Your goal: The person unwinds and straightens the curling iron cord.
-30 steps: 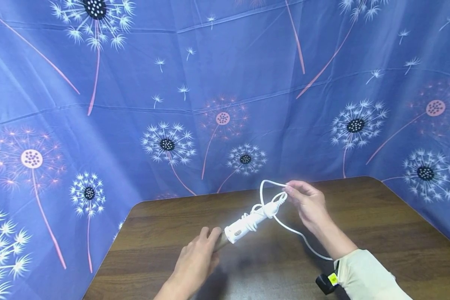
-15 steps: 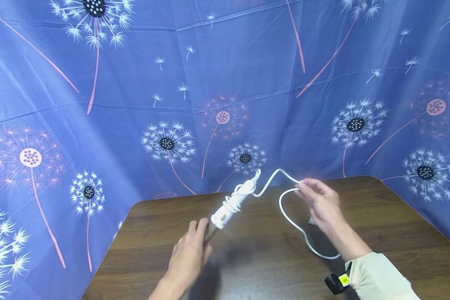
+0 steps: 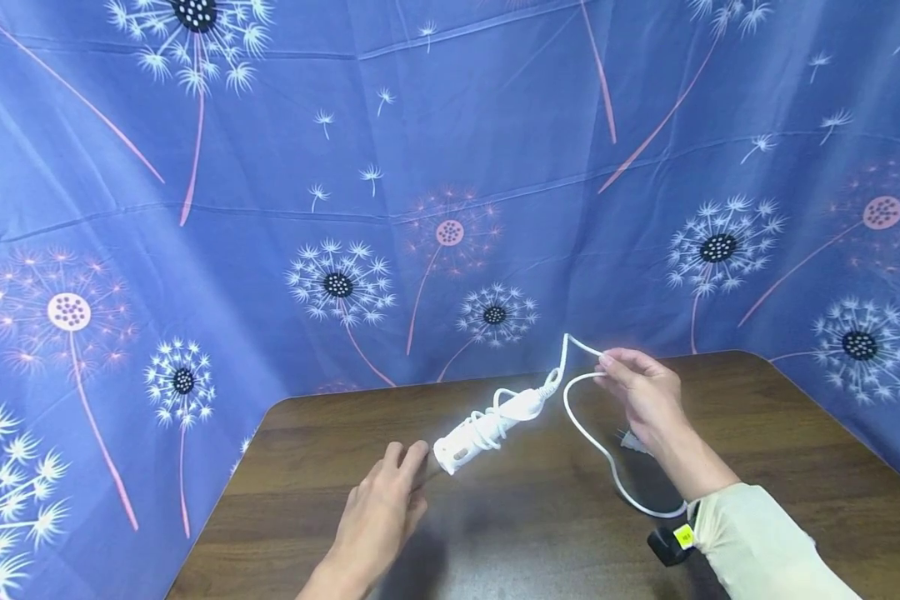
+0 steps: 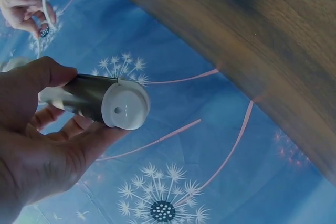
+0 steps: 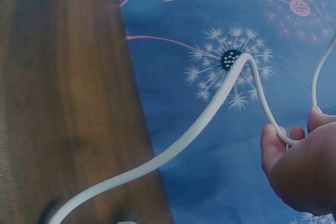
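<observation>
Tipped lower since 0.5 s ago, the white cylindrical device [image 3: 471, 435] slants above the bench [image 3: 292, 492], cord looped round it. I curl my left hand [image 3: 380, 508] round its dark section, while my right hand [image 3: 651, 402] pinches the white cord [image 3: 592, 442] between thumb and fingers, the plug [image 3: 635, 442] showing just beneath.
</observation>
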`<state>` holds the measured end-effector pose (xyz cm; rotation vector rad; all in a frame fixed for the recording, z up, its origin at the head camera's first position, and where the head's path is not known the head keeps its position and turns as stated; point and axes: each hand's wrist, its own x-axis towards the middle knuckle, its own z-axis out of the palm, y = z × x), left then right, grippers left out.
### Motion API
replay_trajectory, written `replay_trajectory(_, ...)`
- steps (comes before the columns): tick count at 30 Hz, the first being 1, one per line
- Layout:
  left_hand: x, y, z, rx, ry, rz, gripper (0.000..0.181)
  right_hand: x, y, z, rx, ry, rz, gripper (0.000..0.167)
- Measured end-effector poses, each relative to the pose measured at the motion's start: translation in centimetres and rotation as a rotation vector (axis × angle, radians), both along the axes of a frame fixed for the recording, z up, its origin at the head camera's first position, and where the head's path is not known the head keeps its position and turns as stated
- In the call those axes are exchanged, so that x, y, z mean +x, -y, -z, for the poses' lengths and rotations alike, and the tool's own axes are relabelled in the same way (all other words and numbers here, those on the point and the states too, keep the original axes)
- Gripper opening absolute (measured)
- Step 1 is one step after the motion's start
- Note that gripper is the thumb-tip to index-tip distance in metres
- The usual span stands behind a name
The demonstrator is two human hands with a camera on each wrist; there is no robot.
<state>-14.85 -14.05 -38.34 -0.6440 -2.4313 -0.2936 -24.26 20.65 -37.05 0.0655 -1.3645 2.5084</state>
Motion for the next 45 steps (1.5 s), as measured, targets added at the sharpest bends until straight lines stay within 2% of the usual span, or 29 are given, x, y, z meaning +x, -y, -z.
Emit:
replay_trajectory(4, 0.1, 0.1, -0.1, -0.078, 0.031, -0.012, 0.061, -0.2, -0.2, -0.9, -0.048, -0.05, 0.031, 0.015)
replay_trajectory(7, 0.1, 0.2, -0.1, -0.117, 0.033, 0.001, 0.063, -0.1, -0.6, -1.6, -0.089, -0.076, 0.061, 0.014)
replay_trajectory(13, -0.2, 0.5, 0.1, -0.156, -0.058, 0.032, 0.06, 0.1, -1.4, -2.8, -0.169, -0.106, 0.107, 0.013)
replay_trajectory(16, -0.5, 0.8, 0.2, -0.177, -0.11, 0.027, 0.055, 0.2, -1.6, -3.3, -0.202, -0.116, 0.129, 0.011)
replay_trajectory(19, -0.8, 0.9, 0.3, -0.195, -0.133, 0.019, 0.052, 0.4, -1.9, -3.8, -0.241, -0.131, 0.152, 0.01)
replay_trajectory(21, -0.9, 1.1, 0.4, -0.208, -0.124, 0.007, 0.052, 0.5, -2.1, -4.0, -0.269, -0.15, 0.159, 0.01)
replay_trajectory(26, -0.8, 1.3, 0.5, -0.22, -0.027, -0.069, 0.058, 1.1, -2.7, -4.1, -0.295, -0.189, 0.145, 0.009)
replay_trajectory(29, -0.8, 1.3, 0.6, -0.208, 0.02, -0.122, 0.057, 1.4, -3.0, -3.6, -0.285, -0.178, 0.125, 0.009)
replay_trajectory(32, -0.9, 1.3, 0.6, -0.179, 0.035, -0.15, 0.056, 1.7, -3.3, -2.9, -0.291, -0.172, 0.113, 0.01)
replay_trajectory(37, -0.8, 1.6, 0.4, -0.076, 0.067, -0.176, 0.053, 2.0, -3.7, -2.0, -0.334, -0.173, 0.102, 0.01)
replay_trajectory(40, -0.7, 1.7, 0.2, 0.003, 0.077, -0.159, 0.054, 2.1, -3.8, -1.5, -0.308, -0.142, 0.102, 0.012)
replay_trajectory(45, -0.7, 1.5, -0.2, 0.076, 0.025, -0.099, 0.052, 2.0, -3.5, -0.5, -0.167, -0.032, 0.052, 0.018)
